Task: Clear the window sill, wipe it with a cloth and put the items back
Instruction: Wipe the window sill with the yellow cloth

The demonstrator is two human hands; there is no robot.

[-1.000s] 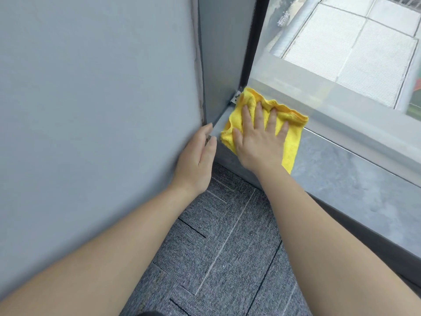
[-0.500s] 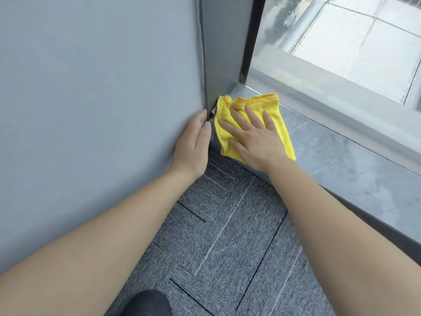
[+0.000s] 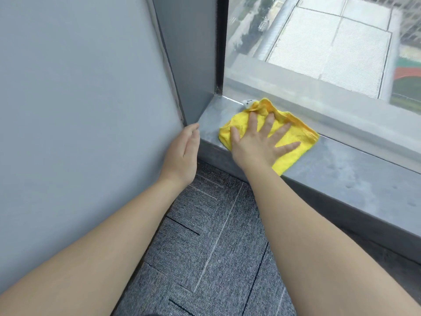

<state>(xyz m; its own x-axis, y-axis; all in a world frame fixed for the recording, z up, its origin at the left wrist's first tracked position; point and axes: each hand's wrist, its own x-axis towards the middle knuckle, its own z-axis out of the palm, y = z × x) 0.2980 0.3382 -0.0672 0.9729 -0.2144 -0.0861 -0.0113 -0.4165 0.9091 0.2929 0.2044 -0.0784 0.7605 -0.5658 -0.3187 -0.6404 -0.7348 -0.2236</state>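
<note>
A yellow cloth (image 3: 293,137) lies flat on the grey stone window sill (image 3: 355,176), a short way right of the sill's left corner. My right hand (image 3: 257,142) presses down on the cloth with fingers spread, palm flat. My left hand (image 3: 182,153) rests flat against the grey wall (image 3: 79,110) by the sill's left end, fingers together, holding nothing. A small white object (image 3: 248,102) peeks out behind the cloth's far edge at the glass. No other items stand on the visible sill.
The window glass (image 3: 319,46) rises right behind the sill, with a dark frame post (image 3: 221,46) in the corner. Grey carpet tiles (image 3: 211,247) cover the floor below. The sill runs on to the right with dusty marks.
My right hand has slid the cloth from the left corner toward the right along the sill. My left hand stays on the wall.
</note>
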